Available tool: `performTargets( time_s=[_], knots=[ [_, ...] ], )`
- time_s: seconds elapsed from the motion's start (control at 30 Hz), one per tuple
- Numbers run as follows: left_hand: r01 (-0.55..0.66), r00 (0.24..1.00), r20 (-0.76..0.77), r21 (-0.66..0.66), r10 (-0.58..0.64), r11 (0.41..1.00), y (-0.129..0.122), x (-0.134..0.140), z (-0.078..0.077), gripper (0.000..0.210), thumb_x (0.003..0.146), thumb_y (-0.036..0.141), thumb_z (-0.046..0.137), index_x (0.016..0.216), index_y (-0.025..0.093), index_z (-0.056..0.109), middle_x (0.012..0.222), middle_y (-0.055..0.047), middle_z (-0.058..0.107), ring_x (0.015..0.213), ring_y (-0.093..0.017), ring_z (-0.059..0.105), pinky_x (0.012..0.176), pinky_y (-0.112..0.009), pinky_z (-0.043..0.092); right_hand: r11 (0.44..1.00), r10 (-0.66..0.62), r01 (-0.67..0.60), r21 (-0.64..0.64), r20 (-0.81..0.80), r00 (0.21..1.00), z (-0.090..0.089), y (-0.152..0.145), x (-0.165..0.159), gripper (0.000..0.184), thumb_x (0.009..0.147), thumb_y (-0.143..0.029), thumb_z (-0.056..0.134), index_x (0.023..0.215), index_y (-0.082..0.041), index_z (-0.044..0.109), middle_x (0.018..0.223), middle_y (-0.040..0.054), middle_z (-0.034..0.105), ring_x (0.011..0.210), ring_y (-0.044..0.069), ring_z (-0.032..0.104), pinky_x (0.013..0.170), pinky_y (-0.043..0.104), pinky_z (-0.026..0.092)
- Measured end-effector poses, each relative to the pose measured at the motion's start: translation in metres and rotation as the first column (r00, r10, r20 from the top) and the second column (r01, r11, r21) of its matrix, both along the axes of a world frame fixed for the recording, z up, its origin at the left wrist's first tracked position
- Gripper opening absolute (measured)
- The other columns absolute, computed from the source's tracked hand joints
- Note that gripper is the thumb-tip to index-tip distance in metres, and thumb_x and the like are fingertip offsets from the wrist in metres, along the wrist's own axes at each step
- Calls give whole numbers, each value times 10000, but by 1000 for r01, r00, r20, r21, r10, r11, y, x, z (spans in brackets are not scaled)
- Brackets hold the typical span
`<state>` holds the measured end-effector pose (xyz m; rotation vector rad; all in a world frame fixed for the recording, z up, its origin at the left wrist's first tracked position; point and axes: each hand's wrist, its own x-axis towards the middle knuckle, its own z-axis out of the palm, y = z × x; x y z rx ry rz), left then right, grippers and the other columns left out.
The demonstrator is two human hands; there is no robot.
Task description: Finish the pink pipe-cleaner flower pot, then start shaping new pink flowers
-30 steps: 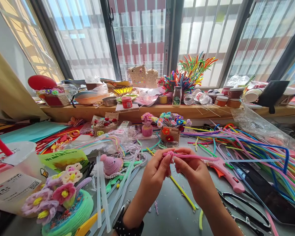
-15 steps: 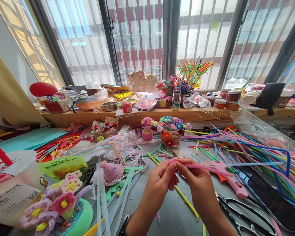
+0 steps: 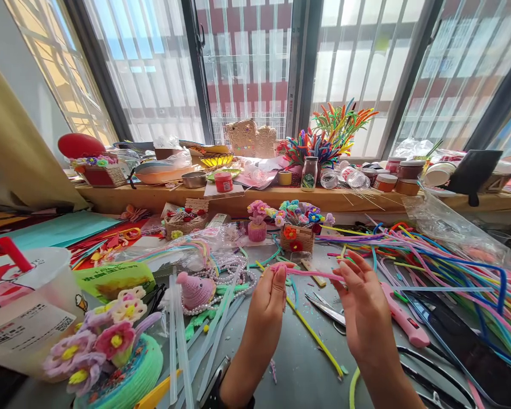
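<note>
A pink pipe cleaner [image 3: 310, 274] stretches between my two hands above the grey table. My left hand [image 3: 267, 309] pinches its bunched end between thumb and fingers. At the other end my right hand [image 3: 366, 307] has the strand at its thumb and fingertips, the remaining fingers loosely curled. Below the strand lie a yellow pipe cleaner [image 3: 315, 335] and small scissors [image 3: 326, 308] with the blades pointing up and left. A pink glue gun [image 3: 405, 318] rests to the right of my right hand, which partly covers it.
Black-handled scissors [image 3: 436, 375] and a phone [image 3: 460, 341] lie at right, beside a heap of coloured pipe cleaners [image 3: 447, 255]. To the left are clear glue sticks [image 3: 179, 341], a pink knitted piece [image 3: 196, 291], fluffy flowers [image 3: 114, 341] and a drink cup [image 3: 34, 307].
My hands were together at the pink pipe cleaner. Now my right hand has moved right, drawing the strand out between them. The small scissors have come into view, and the camera has shifted slightly.
</note>
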<state>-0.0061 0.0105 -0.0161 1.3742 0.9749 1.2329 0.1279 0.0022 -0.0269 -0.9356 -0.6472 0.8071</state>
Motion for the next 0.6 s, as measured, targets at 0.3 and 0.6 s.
performTargets(
  time_s=[0.3, 0.6],
  knots=[
    [8, 996, 86, 8, -8, 1000, -6, -1, 9, 435, 824, 505, 408, 996, 138, 566, 523, 68, 294, 455, -79, 275, 437, -219, 250, 974, -99, -99, 202, 781, 617, 1, -14, -17, 278, 815, -230, 525, 1090, -251, 490, 1031, 48, 565, 945, 182, 536, 837, 350, 423],
    [53, 977, -215, 211, -6, 976, -8, 3, -3, 332, 873, 408, 348, 930, 175, 578, 934, -95, 592, 887, -185, 537, 825, -333, 434, 949, -221, -106, 298, 864, 451, -1, -15, -24, 266, 847, -107, 444, 1070, -235, 514, 942, 51, 573, 857, 151, 576, 698, 251, 491]
  ],
)
